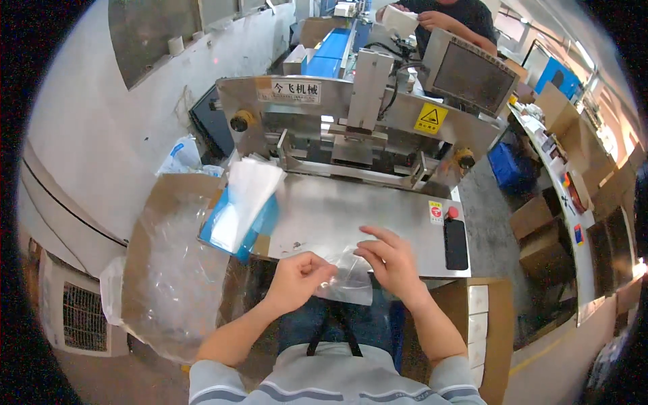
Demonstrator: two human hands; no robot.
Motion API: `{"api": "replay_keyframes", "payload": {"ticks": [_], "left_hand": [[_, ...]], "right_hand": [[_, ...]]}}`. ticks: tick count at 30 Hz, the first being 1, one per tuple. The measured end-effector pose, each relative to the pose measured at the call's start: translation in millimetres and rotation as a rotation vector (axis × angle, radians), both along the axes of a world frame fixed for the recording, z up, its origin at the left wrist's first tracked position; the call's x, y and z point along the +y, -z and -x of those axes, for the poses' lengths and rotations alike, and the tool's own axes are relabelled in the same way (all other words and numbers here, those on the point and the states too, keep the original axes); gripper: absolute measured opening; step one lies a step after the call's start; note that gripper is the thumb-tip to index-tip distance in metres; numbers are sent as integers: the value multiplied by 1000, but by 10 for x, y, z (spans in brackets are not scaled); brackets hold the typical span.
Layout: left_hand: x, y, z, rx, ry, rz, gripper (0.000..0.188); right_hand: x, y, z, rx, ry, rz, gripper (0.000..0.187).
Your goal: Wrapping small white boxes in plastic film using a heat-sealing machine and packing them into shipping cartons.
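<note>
A small clear plastic bag (351, 291) hangs between my hands at the front edge of the steel worktop (317, 212). My left hand (299, 278) pinches the bag's left side between thumb and fingertips. At the upper right of the bag, my right hand (391, 263) has its lower fingertips closed on the film, with the index finger stretched out above. The film is see-through, and I make out nothing inside it. Left of my hands, a stack of white sheets or sleeves (246, 196) lies on a blue open box (263, 219).
A steel machine (337, 145) with a monitor (476, 74) stands behind the worktop. A red button (452, 212) and a black phone (455, 244) are at right. A carton of clear bags (182, 263) stands left, a carton with white boxes (478, 324) right. Another person (462, 23) works beyond.
</note>
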State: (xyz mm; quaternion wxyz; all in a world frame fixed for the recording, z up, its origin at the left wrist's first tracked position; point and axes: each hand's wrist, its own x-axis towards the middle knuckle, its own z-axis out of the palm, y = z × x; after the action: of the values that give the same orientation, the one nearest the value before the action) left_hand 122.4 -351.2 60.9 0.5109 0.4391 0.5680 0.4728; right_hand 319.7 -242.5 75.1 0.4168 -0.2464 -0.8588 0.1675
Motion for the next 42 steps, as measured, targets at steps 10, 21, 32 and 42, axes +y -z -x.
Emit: {"api": "replay_keyframes", "payload": {"ticks": [10, 21, 32, 42], "left_hand": [[174, 125, -166, 782, 258, -632, 41], [220, 218, 158, 914, 682, -207, 16], [1264, -4, 536, 787, 685, -216, 25], [3346, 583, 1220, 765, 491, 45, 50]], "right_hand": [[-108, 456, -183, -282, -200, -18, 13], [32, 380, -757, -371, -433, 586, 12], [1204, 709, -601, -194, -434, 574, 17], [2766, 937, 266, -438, 80, 514, 22]]}}
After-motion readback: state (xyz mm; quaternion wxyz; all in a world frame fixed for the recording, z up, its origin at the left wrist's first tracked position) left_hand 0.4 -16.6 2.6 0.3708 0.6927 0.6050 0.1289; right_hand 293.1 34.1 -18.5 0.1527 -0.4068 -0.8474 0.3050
